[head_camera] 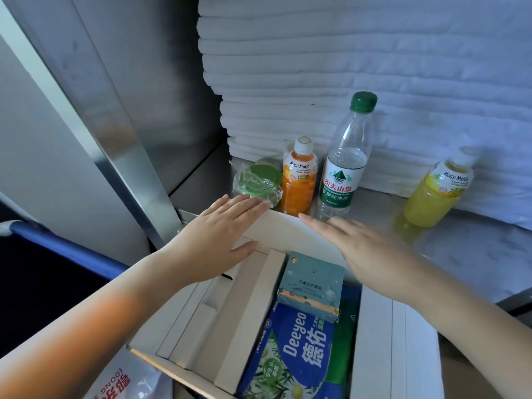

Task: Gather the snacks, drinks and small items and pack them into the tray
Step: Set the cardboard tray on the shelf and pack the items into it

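I saw wipes pack (299, 349) and small box (312, 283) in the tray (285, 230); three bottles (342, 168) and green snacks (256, 182) were left outside; left hand (218, 234), right hand (365, 249) flat, empty.

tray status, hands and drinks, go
Left hand and right hand open, flat over far wall of tray. Blue box, Deeyeo pack inside; orange Mogu Mogu, water bottle, yellow Mogu Mogu standing outside. Nothing blocking them.

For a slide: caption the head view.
Left hand and right hand open over the white tray; orange juice, water bottle and yellow juice stand behind.
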A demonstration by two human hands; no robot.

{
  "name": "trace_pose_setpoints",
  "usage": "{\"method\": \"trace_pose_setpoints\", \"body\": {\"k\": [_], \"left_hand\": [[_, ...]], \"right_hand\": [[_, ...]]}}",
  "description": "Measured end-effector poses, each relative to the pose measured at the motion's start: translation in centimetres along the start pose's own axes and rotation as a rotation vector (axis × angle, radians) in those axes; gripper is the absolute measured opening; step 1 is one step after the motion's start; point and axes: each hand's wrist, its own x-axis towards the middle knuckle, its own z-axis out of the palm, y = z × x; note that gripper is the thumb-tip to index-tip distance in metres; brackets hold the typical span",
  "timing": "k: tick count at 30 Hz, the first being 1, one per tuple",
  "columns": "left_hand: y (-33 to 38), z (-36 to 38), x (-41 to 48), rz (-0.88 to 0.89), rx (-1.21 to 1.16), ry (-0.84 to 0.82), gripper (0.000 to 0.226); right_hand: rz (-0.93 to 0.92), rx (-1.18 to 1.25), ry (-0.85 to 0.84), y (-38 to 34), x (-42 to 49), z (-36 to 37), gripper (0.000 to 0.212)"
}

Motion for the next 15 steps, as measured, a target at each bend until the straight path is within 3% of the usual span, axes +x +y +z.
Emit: {"method": "trace_pose_setpoints", "body": {"k": [3, 8, 11, 15], "left_hand": [[0.3, -0.6, 1.0, -0.015, -0.068, 0.057, 0.061], [1.2, -2.1, 4.5, -0.042, -0.202, 0.195, 0.061], [1.6, -2.6, 7.3, -0.063, -0.229, 0.281, 0.064], [1.8, -2.5, 10.5, -0.104, -0.236, 0.329, 0.075]], "right_hand": [[-0.007, 0.016, 0.014, 0.0, 0.1, 0.2, 0.103], [0.01, 0.205, 0.109, 0.0, 0.3, -0.7, 0.057], [0.1, 0.266, 0.347, 0.6, 0.5, -1.7, 0.047], [0.262, 0.276, 0.695, 2.2, 1.6, -3.6, 0.053]]}}
